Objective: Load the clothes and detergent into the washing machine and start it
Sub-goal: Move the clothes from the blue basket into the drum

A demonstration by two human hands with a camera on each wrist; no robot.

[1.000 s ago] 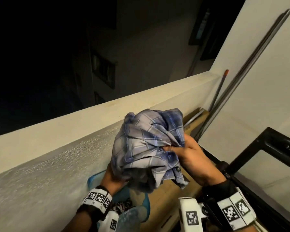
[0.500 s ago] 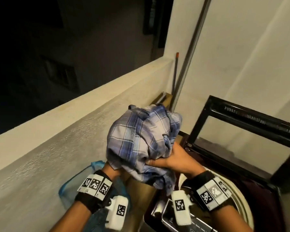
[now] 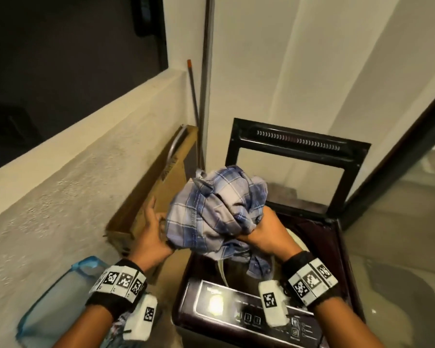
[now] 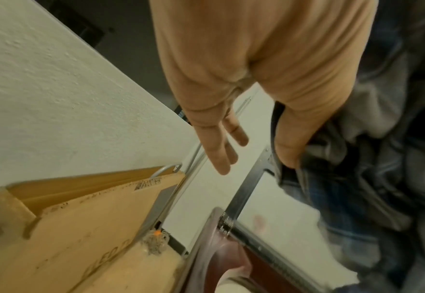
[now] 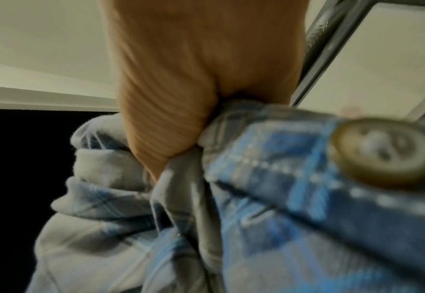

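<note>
A crumpled blue plaid shirt (image 3: pixel 216 209) hangs over the drum opening (image 3: pixel 300 246) of a dark maroon top-loading washing machine (image 3: pixel 347 272), whose lid (image 3: pixel 299 141) stands upright. My right hand (image 3: pixel 266 234) grips the bundle from the right, fingers curled into the cloth (image 5: pixel 256 208). At the bundle's left side my left hand (image 3: pixel 153 224) has straight fingers (image 4: pixel 218 150), and only its thumb touches the shirt (image 4: pixel 356 158). The control panel (image 3: pixel 236 307) lies below my wrists. No detergent is in view.
A blue laundry basket (image 3: pixel 48 297) sits at lower left against the rough parapet wall (image 3: pixel 60 197). A cardboard box (image 3: pixel 161 187) stands between that wall and the machine. Poles (image 3: pixel 204 84) lean in the corner. A glass door (image 3: pixel 399 197) is at right.
Both hands carried the shirt right, from above the basket to above the machine's opening. The left hand, which held the bundle from below, now has straight fingers beside it.
</note>
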